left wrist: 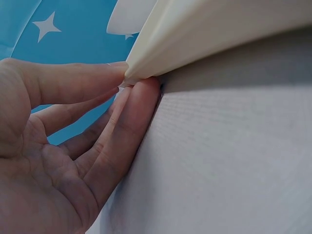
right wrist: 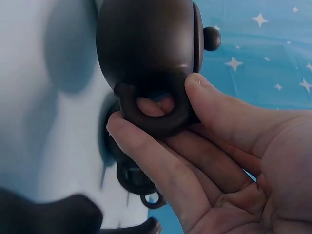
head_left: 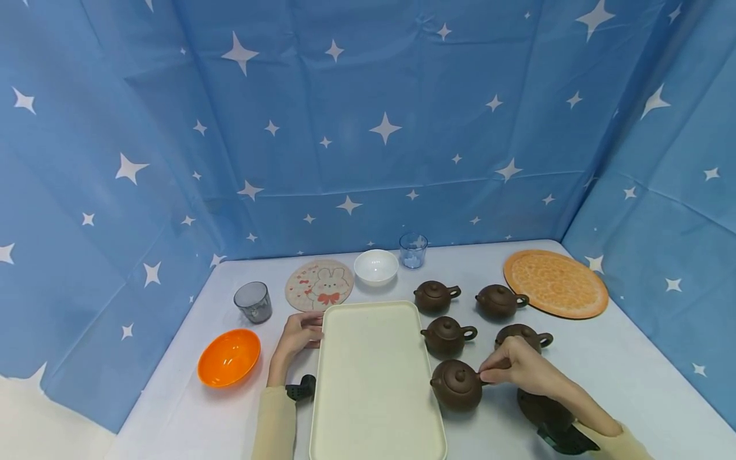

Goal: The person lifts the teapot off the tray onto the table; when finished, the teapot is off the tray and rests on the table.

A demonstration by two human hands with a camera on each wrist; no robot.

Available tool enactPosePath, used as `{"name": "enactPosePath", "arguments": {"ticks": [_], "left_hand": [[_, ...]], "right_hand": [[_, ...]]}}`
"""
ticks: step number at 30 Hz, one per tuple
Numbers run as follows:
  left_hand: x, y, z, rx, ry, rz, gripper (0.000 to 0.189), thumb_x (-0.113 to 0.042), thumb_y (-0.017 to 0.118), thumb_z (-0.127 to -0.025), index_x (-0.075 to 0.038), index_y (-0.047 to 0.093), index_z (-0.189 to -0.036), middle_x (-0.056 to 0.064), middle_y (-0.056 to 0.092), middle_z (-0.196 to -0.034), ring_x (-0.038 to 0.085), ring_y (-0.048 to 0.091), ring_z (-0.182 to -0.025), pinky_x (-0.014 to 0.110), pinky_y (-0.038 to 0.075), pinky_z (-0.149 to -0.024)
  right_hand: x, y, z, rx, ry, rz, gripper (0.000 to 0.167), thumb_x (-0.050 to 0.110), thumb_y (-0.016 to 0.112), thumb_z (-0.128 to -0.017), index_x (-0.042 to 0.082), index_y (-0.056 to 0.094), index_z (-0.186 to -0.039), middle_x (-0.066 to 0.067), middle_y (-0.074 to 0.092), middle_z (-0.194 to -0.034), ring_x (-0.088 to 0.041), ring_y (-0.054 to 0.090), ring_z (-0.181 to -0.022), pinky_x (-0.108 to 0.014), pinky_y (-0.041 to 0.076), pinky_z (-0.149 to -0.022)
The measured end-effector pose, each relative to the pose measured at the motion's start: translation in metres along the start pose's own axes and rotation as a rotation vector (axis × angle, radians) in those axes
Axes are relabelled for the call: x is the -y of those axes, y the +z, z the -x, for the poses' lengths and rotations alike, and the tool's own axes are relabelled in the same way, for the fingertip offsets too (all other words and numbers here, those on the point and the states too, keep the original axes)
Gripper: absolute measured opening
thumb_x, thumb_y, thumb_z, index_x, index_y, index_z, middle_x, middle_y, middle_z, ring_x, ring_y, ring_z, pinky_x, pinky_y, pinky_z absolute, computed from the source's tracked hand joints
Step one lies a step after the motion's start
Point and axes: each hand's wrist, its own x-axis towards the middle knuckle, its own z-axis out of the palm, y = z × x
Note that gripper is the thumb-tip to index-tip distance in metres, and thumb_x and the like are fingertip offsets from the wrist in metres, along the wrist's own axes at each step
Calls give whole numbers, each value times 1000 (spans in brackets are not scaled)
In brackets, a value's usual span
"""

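Note:
My left hand point(head_left: 303, 332) pinches the upper left edge of a cream rectangular tray point(head_left: 374, 377) between thumb and fingers. In the left wrist view the tray's rim point(left wrist: 146, 58) sits in that grip, its underside off the cloth there. On the other side, my right hand point(head_left: 526, 369) grips the handle point(right wrist: 158, 122) of a dark brown teapot point(head_left: 457, 386), which has a round-knobbed lid. This teapot is close to the tray's right edge and looks held off the table in the right wrist view. More matching teapots point(head_left: 447, 337) stand around it, one point(head_left: 543, 409) partly hidden beneath the right forearm.
An orange bowl point(head_left: 229, 359) and a grey glass point(head_left: 253, 303) stand at the left. Along the back are a rabbit-print round mat point(head_left: 319, 285), a white bowl point(head_left: 376, 268) and a blue glass point(head_left: 413, 250). A pizza-like round mat point(head_left: 554, 284) lies back right. Star-patterned curtains point(head_left: 368, 160) surround the table.

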Motion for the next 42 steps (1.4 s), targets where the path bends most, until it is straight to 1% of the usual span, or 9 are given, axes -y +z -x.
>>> {"name": "enactPosePath", "arguments": {"ticks": [7, 10, 14, 15, 17, 19, 22, 30, 42], "left_hand": [[0, -2, 0, -1, 0, 7, 47, 14, 63, -75, 8, 60, -122, 22, 63, -103, 18, 66, -75, 34, 60, -59], [-11, -3, 7, 26, 3, 14, 46, 14, 61, -76, 11, 58, -122, 27, 62, -104, 21, 66, -76, 37, 61, -61], [-9, -3, 7, 32, -2, 14, 47, 14, 61, -76, 12, 57, -123, 28, 61, -105, 23, 67, -77, 39, 61, -63], [-6, -3, 6, 30, 1, 14, 47, 14, 62, -76, 11, 57, -123, 27, 62, -104, 21, 67, -77, 38, 61, -62], [2, -4, 2, 25, 21, 15, 47, 12, 63, -75, 10, 59, -122, 22, 64, -101, 19, 67, -76, 35, 61, -60], [2, -5, 3, 42, 54, 18, 46, 11, 62, -75, 11, 58, -121, 19, 64, -97, 18, 67, -74, 33, 60, -59], [2, -6, 3, 50, 81, 19, 46, 11, 62, -74, 12, 58, -120, 17, 65, -95, 16, 66, -72, 33, 60, -58], [0, -4, 3, 3, -7, 7, 47, 13, 63, -76, 9, 59, -122, 24, 63, -103, 21, 67, -75, 35, 60, -60], [0, -5, 1, -1, -2, 16, 46, 14, 62, -75, 8, 60, -121, 24, 63, -102, 21, 67, -74, 35, 60, -59]], "right_hand": [[-7, 0, 3, 5, 19, 5, 11, 14, 74, -81, 4, 78, -84, 6, 73, -76, 0, 60, -67, -20, 52, -57], [-11, 1, 4, 6, 16, 8, 12, 15, 74, -81, 5, 78, -84, 6, 73, -76, 1, 57, -65, -19, 50, -56], [-14, 3, 4, 3, 13, 10, 12, 16, 74, -81, 6, 78, -83, 6, 73, -77, 2, 54, -64, -17, 48, -55], [-14, 3, 5, 4, 12, 8, 12, 16, 74, -81, 5, 78, -83, 6, 73, -77, 2, 55, -64, -17, 48, -55], [-14, 4, 5, 6, 11, 4, 12, 16, 74, -81, 5, 78, -83, 5, 73, -77, 2, 56, -65, -18, 49, -55], [-15, 5, 5, 7, 11, -1, 13, 16, 74, -81, 4, 78, -84, 5, 74, -77, 2, 57, -66, -18, 49, -56], [-17, 6, 4, 11, 15, -8, 13, 15, 74, -81, 3, 78, -84, 5, 74, -77, 1, 58, -66, -18, 50, -56], [-17, 8, 3, 30, 37, -22, 11, 14, 73, -81, 5, 78, -84, 6, 73, -76, 1, 55, -64, -18, 48, -55], [-17, 8, 1, 28, 60, 17, 10, 15, 74, -81, 7, 78, -84, 8, 73, -76, 1, 55, -64, -18, 48, -56]]}}
